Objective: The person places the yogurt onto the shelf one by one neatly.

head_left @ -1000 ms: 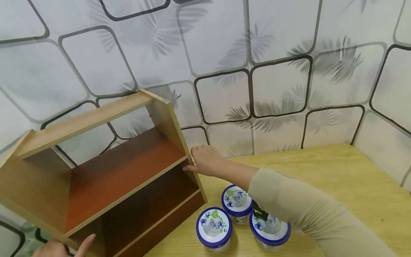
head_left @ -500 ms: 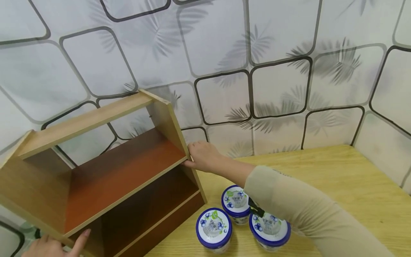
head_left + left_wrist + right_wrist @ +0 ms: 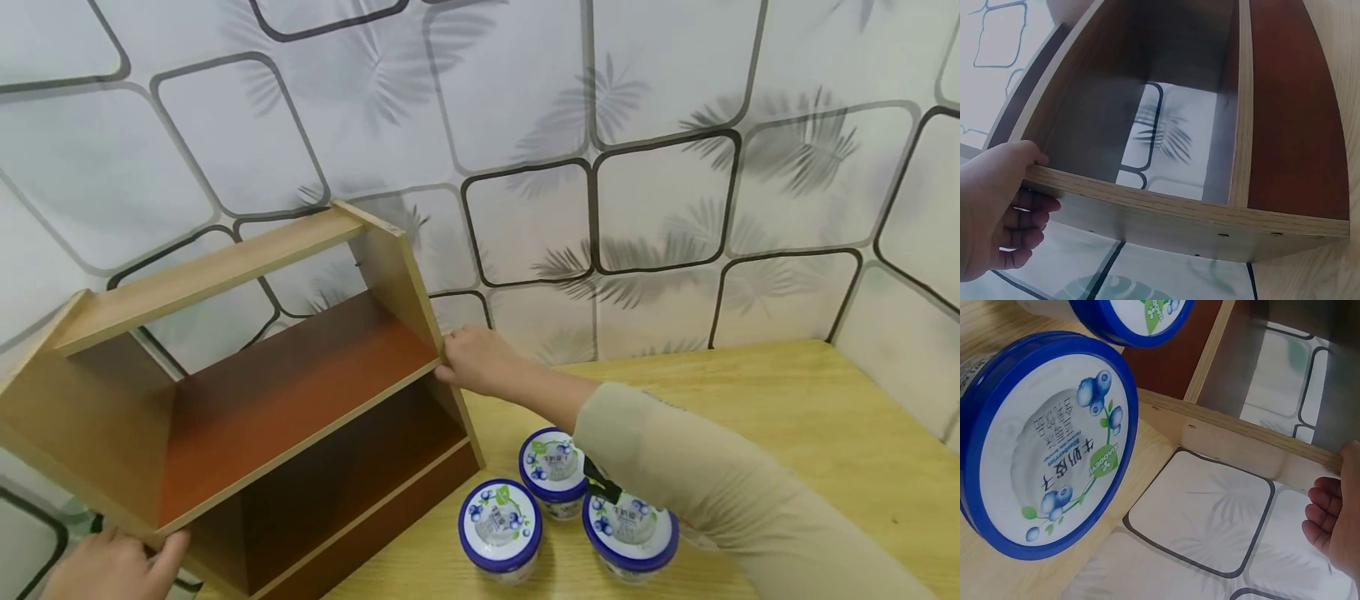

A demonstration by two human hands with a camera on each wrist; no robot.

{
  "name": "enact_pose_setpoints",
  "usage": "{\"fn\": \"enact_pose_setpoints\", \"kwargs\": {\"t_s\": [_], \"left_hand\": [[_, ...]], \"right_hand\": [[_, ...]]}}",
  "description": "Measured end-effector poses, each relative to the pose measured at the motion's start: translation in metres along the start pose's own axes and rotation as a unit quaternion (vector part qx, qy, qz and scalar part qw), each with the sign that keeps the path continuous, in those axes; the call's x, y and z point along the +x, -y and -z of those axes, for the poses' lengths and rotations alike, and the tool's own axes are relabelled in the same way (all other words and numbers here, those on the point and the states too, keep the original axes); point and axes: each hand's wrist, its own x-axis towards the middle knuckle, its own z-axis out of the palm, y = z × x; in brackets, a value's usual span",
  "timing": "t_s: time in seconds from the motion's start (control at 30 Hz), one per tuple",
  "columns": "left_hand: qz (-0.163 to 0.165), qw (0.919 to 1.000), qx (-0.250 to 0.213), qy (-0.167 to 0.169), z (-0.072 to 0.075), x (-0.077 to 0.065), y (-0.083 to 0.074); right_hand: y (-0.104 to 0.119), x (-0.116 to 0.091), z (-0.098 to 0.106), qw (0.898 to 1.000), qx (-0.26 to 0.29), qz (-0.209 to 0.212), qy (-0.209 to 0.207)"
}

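Note:
A small two-tier wooden shelf [image 3: 292,408] with light edges and red-brown boards stands at the left of the head view. My left hand [image 3: 112,567] grips its left side panel, thumb on the inner side near the middle board. In the left wrist view the left hand [image 3: 997,209] has its fingers curled on the panel's outer face. On the opposite side panel, my right hand [image 3: 483,360] holds the front edge at the height of the middle board. The right wrist view catches this right hand [image 3: 1338,509] only partly, at its border; the thumb is hidden there.
Three blue-lidded tubs with blueberry pictures, a front tub [image 3: 500,527], a back tub [image 3: 551,467] and a right tub [image 3: 630,533], stand beside the shelf under my right forearm. The wooden table [image 3: 787,417] meets a patterned wall [image 3: 525,225] behind.
My left thumb has closed in on the left panel, and the right thumb has shifted from inside the shelf to the right panel's edge. The view has shifted slightly; the tubs stay put.

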Motion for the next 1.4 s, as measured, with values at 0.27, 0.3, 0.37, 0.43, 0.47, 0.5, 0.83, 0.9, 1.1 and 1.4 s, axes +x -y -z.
{"fn": "enact_pose_setpoints", "kwargs": {"t_s": [0.27,0.3,0.37,0.43,0.47,0.5,0.83,0.9,1.1,1.4], "left_hand": [[0.107,0.9909,-0.080,-0.012,0.011,0.004,-0.014],[0.107,0.9910,-0.079,-0.020,0.010,0.003,-0.015],[0.106,0.9905,-0.075,-0.044,0.009,0.001,-0.015],[0.109,0.9893,-0.071,-0.065,0.007,0.000,-0.015],[0.111,0.9889,-0.069,-0.072,0.007,0.000,-0.015],[0.112,0.9882,-0.067,-0.080,0.007,0.000,-0.015],[0.120,0.9846,-0.077,-0.101,0.006,-0.002,-0.017],[0.128,0.9852,-0.086,-0.075,0.008,-0.001,-0.017],[0.121,0.9863,-0.101,-0.049,0.009,-0.002,-0.022],[0.055,0.9843,-0.085,-0.145,0.001,-0.004,-0.024]], "right_hand": [[0.000,-0.001,0.001,0.998,0.042,-0.021,0.043],[0.000,-0.001,0.000,0.998,0.049,-0.017,0.041],[0.000,0.000,0.000,0.997,0.062,-0.010,0.037],[0.000,0.001,0.000,0.997,0.071,-0.008,0.033],[0.000,0.001,0.000,0.997,0.074,-0.008,0.032],[0.000,0.002,0.000,0.996,0.079,-0.009,0.033],[0.000,0.000,-0.001,0.996,0.084,0.015,0.012],[-0.001,0.000,-0.003,0.997,0.081,0.018,0.007],[-0.003,-0.010,0.000,0.996,0.085,0.023,-0.007],[-0.008,-0.022,0.005,0.997,0.062,0.032,-0.017]]}}
